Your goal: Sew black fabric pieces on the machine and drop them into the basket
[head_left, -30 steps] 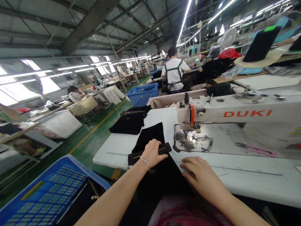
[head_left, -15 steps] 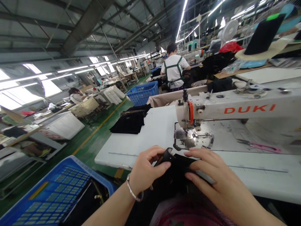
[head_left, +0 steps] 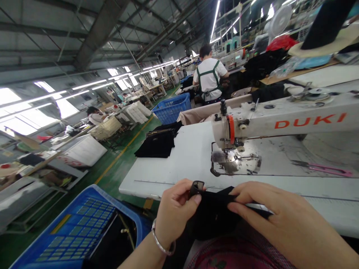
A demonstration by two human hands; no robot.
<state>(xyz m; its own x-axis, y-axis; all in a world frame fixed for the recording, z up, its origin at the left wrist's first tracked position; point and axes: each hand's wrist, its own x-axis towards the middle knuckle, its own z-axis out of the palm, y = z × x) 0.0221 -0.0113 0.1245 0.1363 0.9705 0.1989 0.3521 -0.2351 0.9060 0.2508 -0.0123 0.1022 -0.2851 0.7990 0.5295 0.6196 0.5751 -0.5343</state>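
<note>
A piece of black fabric (head_left: 214,213) is stretched between my two hands, just in front of the table edge. My left hand (head_left: 178,205) pinches its rolled upper corner between thumb and fingers. On the other side, my right hand (head_left: 260,205) grips the cloth with thumb and fingertips pressed together. Beyond the hands stands a white sewing machine (head_left: 294,119) with orange lettering; its needle and presser foot area (head_left: 228,157) has no fabric under it. A stack of black fabric pieces (head_left: 157,142) lies at the left of the white table (head_left: 157,172).
Pink-handled thread snips (head_left: 322,167) lie right of the needle. A blue plastic basket (head_left: 92,198) with black pieces and zippers stands at my lower left. Another blue basket (head_left: 172,106) is beyond the table, near a co-worker (head_left: 209,78) seen from behind.
My right hand has closed its spread fingers onto the fabric and moved right. The cloth is now drawn flatter between both hands. The view has shifted slightly left.
</note>
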